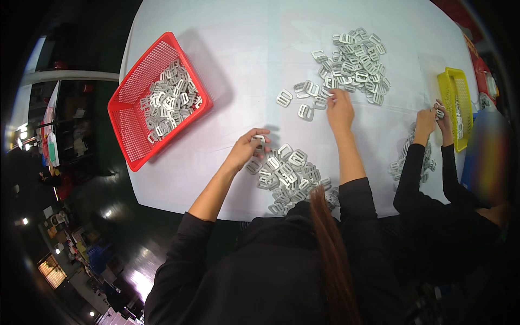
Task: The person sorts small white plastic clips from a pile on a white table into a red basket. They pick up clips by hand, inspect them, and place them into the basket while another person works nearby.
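Observation:
Between the thumb and fingers of my left hand (242, 153) is a pale grey slide buckle (260, 139), held just above the near edge of a heap of similar buckles (287, 173) in front of my body. My right hand (340, 112) reaches farther out over the white table, its fingers closed at the edge of a second heap of buckles (357, 62). At those fingertips is another slide buckle (330, 82), partly covered by the fingers. Several loose buckles (306, 112) lie flat to the left of this far heap.
A red perforated basket (123, 122) with many buckles inside stands on the left of the white table (238, 70). At the right, a co-worker's hands (433, 120) hold a buckle near a yellow basket (448, 108) and another small heap (400, 162).

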Tool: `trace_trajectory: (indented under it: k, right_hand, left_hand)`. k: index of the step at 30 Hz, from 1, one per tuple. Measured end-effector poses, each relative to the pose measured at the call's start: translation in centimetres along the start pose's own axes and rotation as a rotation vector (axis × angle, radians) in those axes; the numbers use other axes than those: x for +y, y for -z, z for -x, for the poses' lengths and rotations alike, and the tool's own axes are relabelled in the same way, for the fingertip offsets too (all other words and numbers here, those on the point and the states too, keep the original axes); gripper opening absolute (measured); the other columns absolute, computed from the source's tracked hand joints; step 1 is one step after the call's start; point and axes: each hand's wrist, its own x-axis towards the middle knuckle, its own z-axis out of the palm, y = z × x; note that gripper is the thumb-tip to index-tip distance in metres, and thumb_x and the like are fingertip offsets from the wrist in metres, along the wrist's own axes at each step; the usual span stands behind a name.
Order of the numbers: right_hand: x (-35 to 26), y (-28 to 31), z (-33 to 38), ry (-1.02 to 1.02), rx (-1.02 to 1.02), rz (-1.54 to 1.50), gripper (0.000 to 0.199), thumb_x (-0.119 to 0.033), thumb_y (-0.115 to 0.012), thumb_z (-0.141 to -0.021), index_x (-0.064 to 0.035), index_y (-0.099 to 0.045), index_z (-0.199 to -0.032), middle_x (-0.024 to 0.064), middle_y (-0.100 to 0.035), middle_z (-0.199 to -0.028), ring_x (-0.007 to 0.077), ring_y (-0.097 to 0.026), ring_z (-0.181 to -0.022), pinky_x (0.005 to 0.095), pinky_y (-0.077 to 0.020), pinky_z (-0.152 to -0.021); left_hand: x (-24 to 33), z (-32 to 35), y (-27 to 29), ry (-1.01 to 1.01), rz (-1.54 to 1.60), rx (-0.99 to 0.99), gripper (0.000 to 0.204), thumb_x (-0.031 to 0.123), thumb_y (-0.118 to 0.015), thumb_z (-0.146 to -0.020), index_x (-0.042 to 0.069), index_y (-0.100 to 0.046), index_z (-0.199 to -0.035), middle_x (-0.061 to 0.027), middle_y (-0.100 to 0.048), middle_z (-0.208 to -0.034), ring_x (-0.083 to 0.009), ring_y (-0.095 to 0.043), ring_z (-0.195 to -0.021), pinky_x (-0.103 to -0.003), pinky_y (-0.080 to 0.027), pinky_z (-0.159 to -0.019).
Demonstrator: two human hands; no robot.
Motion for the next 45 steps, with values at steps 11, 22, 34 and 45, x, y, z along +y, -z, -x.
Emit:
trace_trajectory:
  k: [11,22,34,45]
  right_hand:
    - [-6.3,-4.8,-2.6,0.686,-0.39,0.267,0.019,-0.008,-0.056,-0.075,-0.0127,-0.064,-0.091,0.0054,-0.053,-0.096,0.0228,-0.056,-0.089,0.0359,-0.0484,-0.067]
    - [-6.3,-3.7,3.4,-0.212,-0.697,-0.594,0.015,-0.011,-0.065,-0.075,0.0022,-0.065,-0.082,0.0101,-0.063,-0.064,0.0177,-0.059,-0.057,0.0296,-0.0473,-0.055]
    - [-3.1,-4.0,-2.8,0.277,0.008,0.325,0.023,-0.022,-0.066,-0.076,-0.001,-0.064,-0.086,0.0067,-0.058,-0.076,0.0272,-0.058,-0.076,0.0369,-0.0481,-0.062]
    - [-4.3,-4.1,1.3,-0.162,-0.42,-0.462,0.022,-0.024,-0.068,-0.074,-0.0026,-0.066,-0.079,0.0105,-0.064,-0.069,0.02,-0.061,-0.061,0.03,-0.0471,-0.059]
  left_hand:
    - [1.9,-4.2,1.3,-0.082,0.516,0.052,0.045,0.034,-0.028,-0.096,0.003,-0.037,-0.127,-0.013,-0.053,-0.113,-0.0229,-0.057,-0.096,-0.035,-0.05,-0.08]
    - [0.2,-6.8,-2.3,-0.232,0.493,0.021,0.036,0.017,-0.036,-0.095,0.003,-0.033,-0.128,-0.0144,-0.048,-0.118,-0.0233,-0.054,-0.102,-0.034,-0.05,-0.086]
    - [1.8,-7.6,-2.3,-0.143,0.632,-0.014,0.039,0.02,-0.034,-0.095,0.001,-0.032,-0.129,-0.0137,-0.048,-0.113,-0.0215,-0.055,-0.096,-0.038,-0.05,-0.086]
    - [0.9,-8.6,-3.8,-0.151,0.606,0.055,0.033,0.016,-0.035,-0.095,0.003,-0.038,-0.125,-0.0128,-0.05,-0.112,-0.0222,-0.055,-0.099,-0.038,-0.05,-0.086]
